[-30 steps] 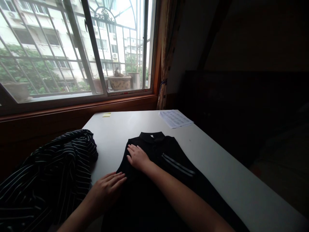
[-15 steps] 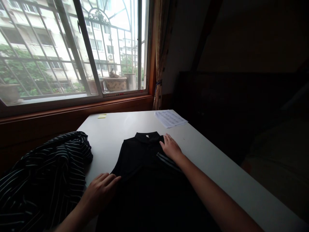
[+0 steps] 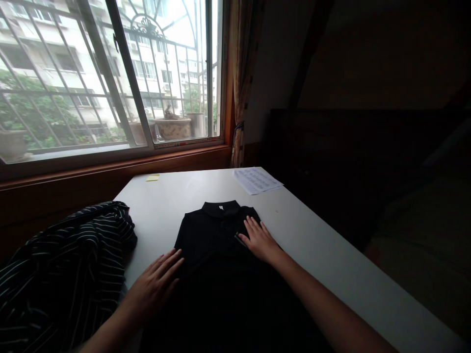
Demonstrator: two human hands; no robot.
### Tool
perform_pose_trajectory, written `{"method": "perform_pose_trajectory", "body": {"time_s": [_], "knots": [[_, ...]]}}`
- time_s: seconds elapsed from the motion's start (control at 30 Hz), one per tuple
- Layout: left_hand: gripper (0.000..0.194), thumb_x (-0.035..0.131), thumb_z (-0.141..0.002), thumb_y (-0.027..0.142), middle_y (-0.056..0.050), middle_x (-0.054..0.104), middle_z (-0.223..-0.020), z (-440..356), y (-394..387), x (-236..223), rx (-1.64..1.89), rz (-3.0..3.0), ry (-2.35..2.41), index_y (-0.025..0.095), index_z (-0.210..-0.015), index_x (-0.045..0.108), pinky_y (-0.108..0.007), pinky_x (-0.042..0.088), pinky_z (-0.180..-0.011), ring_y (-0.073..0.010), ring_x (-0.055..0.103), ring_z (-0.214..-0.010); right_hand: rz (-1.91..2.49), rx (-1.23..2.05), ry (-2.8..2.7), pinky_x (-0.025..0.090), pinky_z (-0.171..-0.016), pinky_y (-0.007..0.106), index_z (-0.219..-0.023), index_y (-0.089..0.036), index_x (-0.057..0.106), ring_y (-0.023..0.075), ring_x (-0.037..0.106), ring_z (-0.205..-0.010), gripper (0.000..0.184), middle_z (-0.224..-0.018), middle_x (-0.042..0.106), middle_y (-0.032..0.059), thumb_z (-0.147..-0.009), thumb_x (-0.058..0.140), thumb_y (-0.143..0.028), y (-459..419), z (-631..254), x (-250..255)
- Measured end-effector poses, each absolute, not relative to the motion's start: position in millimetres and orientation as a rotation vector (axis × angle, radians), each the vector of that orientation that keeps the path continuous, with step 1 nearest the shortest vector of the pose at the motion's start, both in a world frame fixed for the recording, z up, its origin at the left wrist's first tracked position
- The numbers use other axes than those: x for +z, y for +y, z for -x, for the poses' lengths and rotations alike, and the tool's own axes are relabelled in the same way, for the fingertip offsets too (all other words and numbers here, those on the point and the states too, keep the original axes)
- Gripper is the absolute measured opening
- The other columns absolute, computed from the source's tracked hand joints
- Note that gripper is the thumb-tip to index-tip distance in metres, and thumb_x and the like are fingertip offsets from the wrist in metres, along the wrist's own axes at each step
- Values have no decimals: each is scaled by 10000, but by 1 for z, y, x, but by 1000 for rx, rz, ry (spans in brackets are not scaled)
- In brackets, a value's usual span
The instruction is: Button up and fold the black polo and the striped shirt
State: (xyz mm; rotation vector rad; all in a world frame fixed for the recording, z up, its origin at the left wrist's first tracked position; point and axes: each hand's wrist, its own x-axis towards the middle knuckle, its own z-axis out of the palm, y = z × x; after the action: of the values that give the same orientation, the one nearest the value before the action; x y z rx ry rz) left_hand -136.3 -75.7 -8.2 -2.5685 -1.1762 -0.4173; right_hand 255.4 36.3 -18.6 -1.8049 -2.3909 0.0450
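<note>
A black polo shirt (image 3: 217, 269) lies spread on the white table (image 3: 169, 191), its collar pointing toward the window. Flat on the shirt's left edge rests my left hand (image 3: 159, 277), fingers stretched out. My right hand (image 3: 260, 239) lies open on the upper right of the shirt, over part of the grey stripes near the sleeve. Neither hand grips anything. The lower part of the shirt is too dark to make out in detail.
At the left, a heap of black-and-white striped cloth (image 3: 84, 245) lies bunched up. Printed papers (image 3: 257, 180) sit at the table's far right corner, and a yellow sticky note (image 3: 152, 177) at its far left. A barred window (image 3: 165, 88) and a curtain (image 3: 238, 98) stand behind.
My right hand has slid down from the shoulder edge onto the stripes. My left hand has gone from curled fingers at the shirt's edge to lying flat, a little further up.
</note>
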Motion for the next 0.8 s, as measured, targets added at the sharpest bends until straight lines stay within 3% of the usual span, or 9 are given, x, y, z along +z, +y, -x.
{"method": "perform_pose_trajectory", "body": {"time_s": [0.27, 0.5, 0.63, 0.8], "knots": [[479, 518, -970, 410, -34, 534, -1437, 145, -78, -16, -422, 2588, -1143, 271, -1427, 485, -362, 539, -1006, -237, 577, -1251, 1767, 91, -2417, 94, -1217, 449, -1536, -90, 270, 248, 138, -1500, 762, -1612, 169, 136, -978, 218, -607, 18, -263, -17], [268, 495, -988, 252, -45, 712, -1111, 136, -90, 8, -445, 2646, -1165, 244, -1211, 644, -362, 564, -838, -205, 668, -951, 1762, 84, -2407, 114, -1218, 449, -1533, -97, 281, 243, 152, -1497, 744, -1609, 187, 133, -981, 245, -593, 17, -262, -16], [243, 485, -981, 213, -50, 680, -944, 133, -91, 10, -448, 2645, -1163, 231, -1158, 651, -343, 542, -735, -195, 622, -828, 1764, 90, -2398, 118, -1218, 448, -1531, -100, 288, 243, 159, -1496, 741, -1607, 195, 128, -979, 253, -592, 17, -262, -15], [205, 504, -965, 195, -43, 640, -899, 133, -89, 6, -470, 2650, -1185, 238, -1090, 661, -350, 528, -733, -200, 591, -822, 1778, 87, -2404, 120, -1218, 445, -1530, -89, 285, 247, 163, -1495, 741, -1607, 193, 134, -981, 251, -587, 16, -261, -13]]}}
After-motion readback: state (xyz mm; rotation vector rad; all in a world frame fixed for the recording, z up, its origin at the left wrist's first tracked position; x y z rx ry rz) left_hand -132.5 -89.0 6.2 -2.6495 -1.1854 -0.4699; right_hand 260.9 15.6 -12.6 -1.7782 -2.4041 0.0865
